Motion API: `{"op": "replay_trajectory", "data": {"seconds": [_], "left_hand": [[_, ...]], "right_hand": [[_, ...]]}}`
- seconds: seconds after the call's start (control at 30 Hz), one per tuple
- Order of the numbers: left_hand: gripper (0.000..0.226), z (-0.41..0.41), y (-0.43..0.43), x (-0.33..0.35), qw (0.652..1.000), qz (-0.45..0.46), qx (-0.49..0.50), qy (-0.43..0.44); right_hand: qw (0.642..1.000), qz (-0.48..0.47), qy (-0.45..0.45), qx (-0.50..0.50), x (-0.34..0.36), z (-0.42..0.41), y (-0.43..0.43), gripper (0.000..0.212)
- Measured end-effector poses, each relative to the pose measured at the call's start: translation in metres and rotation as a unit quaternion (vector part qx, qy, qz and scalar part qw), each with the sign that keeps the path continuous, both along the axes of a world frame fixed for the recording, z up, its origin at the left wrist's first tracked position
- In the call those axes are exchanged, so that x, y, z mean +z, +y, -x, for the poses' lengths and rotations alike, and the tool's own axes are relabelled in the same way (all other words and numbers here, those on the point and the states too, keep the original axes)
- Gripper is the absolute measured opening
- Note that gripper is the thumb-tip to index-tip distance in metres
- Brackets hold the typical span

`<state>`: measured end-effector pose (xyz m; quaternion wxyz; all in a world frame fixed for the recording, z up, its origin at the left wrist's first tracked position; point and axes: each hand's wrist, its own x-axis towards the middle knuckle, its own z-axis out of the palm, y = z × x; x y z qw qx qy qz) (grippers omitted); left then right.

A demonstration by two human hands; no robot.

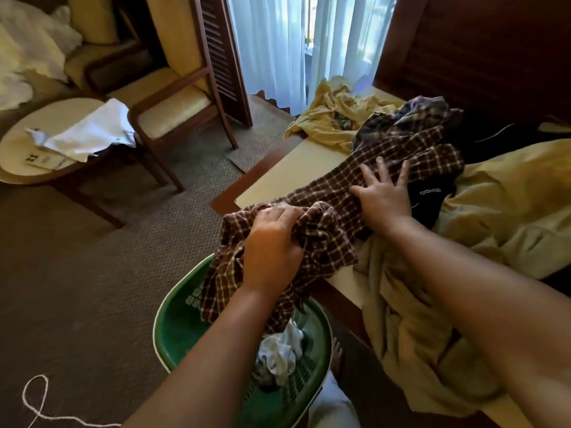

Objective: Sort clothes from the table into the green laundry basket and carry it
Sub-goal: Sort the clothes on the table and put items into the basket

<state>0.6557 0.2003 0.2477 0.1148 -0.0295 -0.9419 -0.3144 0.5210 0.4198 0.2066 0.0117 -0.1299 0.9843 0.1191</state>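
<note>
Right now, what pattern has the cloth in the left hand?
The cloth is dark brown with a pale yellow check, best seen in the head view.

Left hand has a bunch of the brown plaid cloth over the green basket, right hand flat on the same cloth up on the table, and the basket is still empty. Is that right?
Not quite: the green basket is not empty. The head view shows a crumpled white garment already in it. The rest holds: the left hand bunches the brown plaid cloth over the basket, and the right hand lies flat on it on the table.
</note>
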Motion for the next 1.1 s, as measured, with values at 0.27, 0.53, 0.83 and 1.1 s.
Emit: {"op": "replay_trajectory", "data": {"seconds": [0.27,0.53,0.83,1.1], "left_hand": [[0.058,-0.004,-0.001,-0.004,0.999,-0.026,0.043,0.015],[0.053,-0.085,-0.056,-0.002,0.988,-0.071,0.130,0.048],[0.039,-0.149,-0.116,-0.026,0.980,-0.084,0.169,0.056],[0.049,-0.161,-0.136,-0.067,0.980,-0.082,0.069,-0.166]], "right_hand": [[0.967,0.214,0.116,0.077,0.008,-0.024,-0.017,0.027],[0.843,0.526,0.050,0.103,0.035,-0.129,-0.098,0.022],[0.819,0.565,-0.049,0.083,0.002,-0.222,-0.174,0.028],[0.889,0.379,-0.245,0.076,-0.039,-0.250,-0.175,0.059]]}}
